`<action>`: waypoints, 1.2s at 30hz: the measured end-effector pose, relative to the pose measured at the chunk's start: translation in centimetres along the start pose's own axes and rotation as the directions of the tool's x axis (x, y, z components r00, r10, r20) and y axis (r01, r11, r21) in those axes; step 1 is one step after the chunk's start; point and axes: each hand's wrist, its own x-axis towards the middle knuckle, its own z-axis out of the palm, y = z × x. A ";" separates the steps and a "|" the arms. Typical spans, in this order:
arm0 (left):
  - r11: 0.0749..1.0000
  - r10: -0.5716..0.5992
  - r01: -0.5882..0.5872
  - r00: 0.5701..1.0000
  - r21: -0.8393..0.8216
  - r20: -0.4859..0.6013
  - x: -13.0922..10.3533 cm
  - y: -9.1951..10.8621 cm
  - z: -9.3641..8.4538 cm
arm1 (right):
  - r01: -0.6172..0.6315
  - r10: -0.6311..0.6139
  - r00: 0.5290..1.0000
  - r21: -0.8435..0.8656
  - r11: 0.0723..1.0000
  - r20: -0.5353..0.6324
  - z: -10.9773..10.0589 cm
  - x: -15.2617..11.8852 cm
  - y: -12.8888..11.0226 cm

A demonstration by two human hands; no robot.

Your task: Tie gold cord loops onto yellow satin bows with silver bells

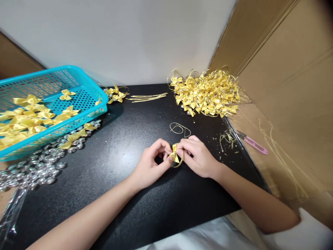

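- On the head view I have the left hand (153,159) over the middle of the worktop (125,205), thumb and fingertips pinching the left side of a small yellow bow (175,154).
- My right hand (197,158) meets it from the other side, thumb and forefinger pinching at the bow's right edge; I cannot tell how much of that grip is ribbon and how much cord.
- A gold cord (181,160) curves out beneath the bow, between the two hands.
- Just beyond my fingers, a loose curled cord (179,128) lies on the black surface.
- At the far edge I see a few straight cords (147,98), with a small bunch of bows (114,93) to their left and a large heap of corded bows (208,92) to their right.
- On my left, a turquoise basket (104,99) holds loose yellow bows (33,118); silvery beads (39,168) spread along its near side, a few bows among them.
- On my right, cord clippings (229,137) are scattered near the worktop's edge, beside a pink-handled cutter (252,142); long cords (286,163) lie farther right, well apart from my hands.
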 end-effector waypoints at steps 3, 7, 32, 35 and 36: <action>0.996 0.025 -0.026 1.000 -0.083 -0.012 -0.1 -0.4 0.2 | -0.052 0.055 0.998 -0.111 0.992 0.022 -1.2 0.2 0.5; 0.997 0.011 -0.015 0.999 -0.078 -0.049 -0.2 -0.5 0.1 | -0.320 0.251 0.945 -0.426 0.846 -0.211 -6.7 -2.7 2.9; 0.970 0.124 -0.108 0.990 0.218 -0.065 -0.3 -0.4 0.8 | -0.252 0.248 0.967 -0.337 0.907 -0.055 -3.5 -6.0 0.1; 0.966 0.143 -0.130 0.989 0.225 -0.043 -0.4 -0.3 0.8 | -0.144 0.139 0.989 -0.370 0.918 -0.040 -1.9 -4.7 -0.5; 0.964 0.153 -0.141 0.988 0.224 -0.037 -0.4 -0.3 0.8 | -0.132 0.127 0.991 -0.377 0.917 -0.039 -1.6 -4.6 -0.5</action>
